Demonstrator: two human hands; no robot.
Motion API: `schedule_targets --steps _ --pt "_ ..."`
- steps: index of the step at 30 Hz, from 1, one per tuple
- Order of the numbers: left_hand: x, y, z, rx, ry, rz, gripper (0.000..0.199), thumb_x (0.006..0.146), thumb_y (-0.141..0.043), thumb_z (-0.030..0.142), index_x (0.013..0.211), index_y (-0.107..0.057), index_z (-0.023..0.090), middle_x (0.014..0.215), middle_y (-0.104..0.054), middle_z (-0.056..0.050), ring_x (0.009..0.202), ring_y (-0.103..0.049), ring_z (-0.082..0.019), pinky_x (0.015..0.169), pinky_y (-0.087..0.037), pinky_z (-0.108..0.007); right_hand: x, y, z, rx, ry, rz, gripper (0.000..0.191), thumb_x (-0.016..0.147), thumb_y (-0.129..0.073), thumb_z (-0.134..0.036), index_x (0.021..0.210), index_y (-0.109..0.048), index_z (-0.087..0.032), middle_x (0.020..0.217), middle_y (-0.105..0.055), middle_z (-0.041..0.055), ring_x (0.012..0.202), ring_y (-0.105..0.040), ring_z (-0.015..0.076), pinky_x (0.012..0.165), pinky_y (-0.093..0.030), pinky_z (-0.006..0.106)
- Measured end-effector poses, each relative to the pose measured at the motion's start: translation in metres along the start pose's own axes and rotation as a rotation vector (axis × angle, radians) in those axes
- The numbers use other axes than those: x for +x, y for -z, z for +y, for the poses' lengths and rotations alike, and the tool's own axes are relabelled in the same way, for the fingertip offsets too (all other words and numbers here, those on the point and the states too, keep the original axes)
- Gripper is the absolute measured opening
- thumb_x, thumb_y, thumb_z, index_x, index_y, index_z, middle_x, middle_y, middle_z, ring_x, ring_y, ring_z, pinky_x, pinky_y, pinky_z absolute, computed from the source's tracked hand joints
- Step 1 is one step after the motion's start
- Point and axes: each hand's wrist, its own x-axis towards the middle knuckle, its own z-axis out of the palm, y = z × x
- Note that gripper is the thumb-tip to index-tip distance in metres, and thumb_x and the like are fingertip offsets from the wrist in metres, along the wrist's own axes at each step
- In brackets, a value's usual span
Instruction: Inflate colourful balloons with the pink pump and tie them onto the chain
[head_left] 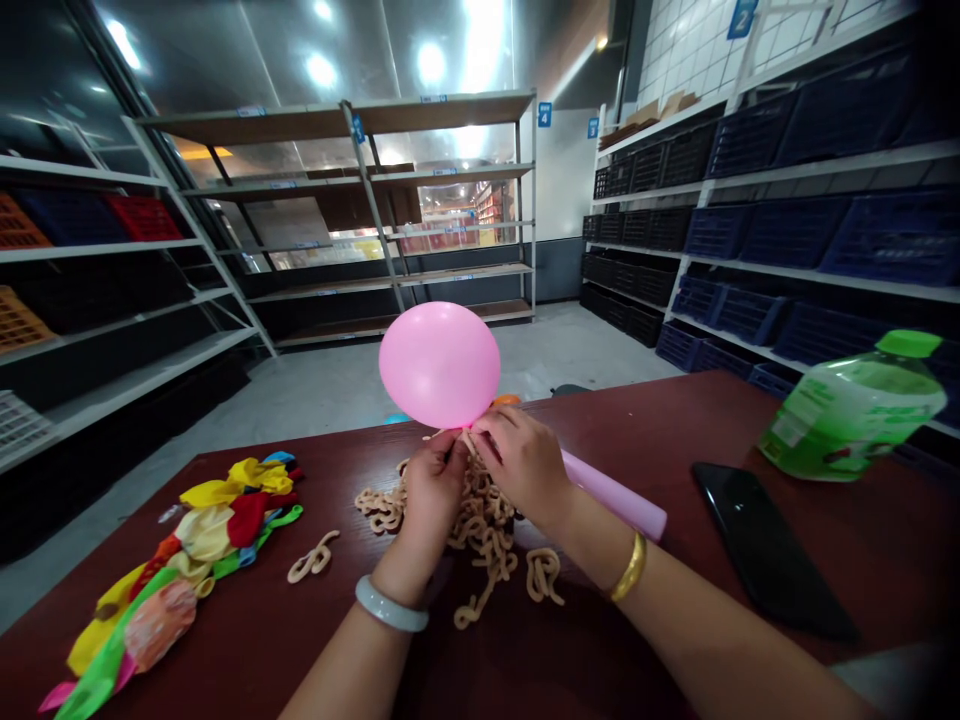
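Right hand [526, 460] pinches pink balloon [439, 365]; sign [544, 115] reads "4".

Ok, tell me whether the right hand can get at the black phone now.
Probably yes, once the right hand lets go of the pink balloon: the lilac tube lying between it and the black phone looks low enough to reach over.

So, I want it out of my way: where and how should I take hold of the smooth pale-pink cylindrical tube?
I'd probably take the pale-pink tube around its exposed near end, coming from the right: it's straight and round there, while the right hand hides the far end.
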Motion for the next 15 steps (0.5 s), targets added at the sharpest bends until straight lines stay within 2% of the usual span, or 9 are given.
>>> schedule_targets --steps 2,4,7,10,15 --pt "-0.001 0.0 -0.002 -0.042 0.032 0.012 0.028 0.09 -0.053 0.033 0.101 -0.072 0.016 0.09 -0.073 -0.006 0.081 -0.065 -0.019 0.075 -0.048 -0.028 0.002 0.002 0.002 0.032 0.034 -0.018 0.017 0.095 -0.049 -0.024 0.091 -0.065 -0.02 0.097 -0.068 0.007 0.09 -0.06 0.0194 0.077 -0.042 0.03" --pt "-0.001 -0.001 -0.004 -0.062 0.05 0.021 0.028 0.089 -0.053 0.033 0.101 -0.072 0.016 0.092 -0.073 -0.006 0.082 -0.065 -0.019 0.075 -0.048 -0.028 0.004 0.001 0.006 0.109 0.02 -0.037 0.015 0.093 -0.052 -0.022 0.089 -0.065 -0.019 0.093 -0.068 0.006 0.086 -0.06 0.0183 0.076 -0.042 0.028" --pt "-0.001 -0.001 -0.003 -0.049 0.049 0.008 0.028 0.09 -0.052 0.034 0.098 -0.073 0.016 0.088 -0.073 -0.006 0.08 -0.064 -0.019 0.073 -0.047 -0.028 0.009 -0.003 0.014 0.309 -0.054 -0.053 0.008 0.085 -0.06 -0.016 0.08 -0.065 -0.019 0.082 -0.068 0.0016 0.076 -0.06 0.0147 0.071 -0.042 0.025" --pt "-0.001 -0.001 -0.003 -0.024 0.033 -0.008 0.028 0.09 -0.053 0.034 0.096 -0.073 0.016 0.085 -0.073 -0.006 0.078 -0.064 -0.019 0.071 -0.047 -0.028 0.012 -0.007 0.019 0.486 -0.166 -0.072 0.009 0.08 -0.063 -0.012 0.076 -0.065 -0.019 0.076 -0.067 -0.0014 0.071 -0.06 0.0126 0.066 -0.042 0.022" --pt "-0.002 -0.001 -0.003 0.033 -0.004 -0.019 0.025 0.089 -0.054 0.033 0.091 -0.073 0.016 0.083 -0.072 -0.005 0.075 -0.064 -0.018 0.071 -0.047 -0.027 0.013 -0.005 0.018 0.521 -0.277 -0.117 0.005 0.075 -0.069 -0.013 0.074 -0.069 -0.019 0.075 -0.07 -0.0011 0.07 -0.06 0.0126 0.064 -0.041 0.023"
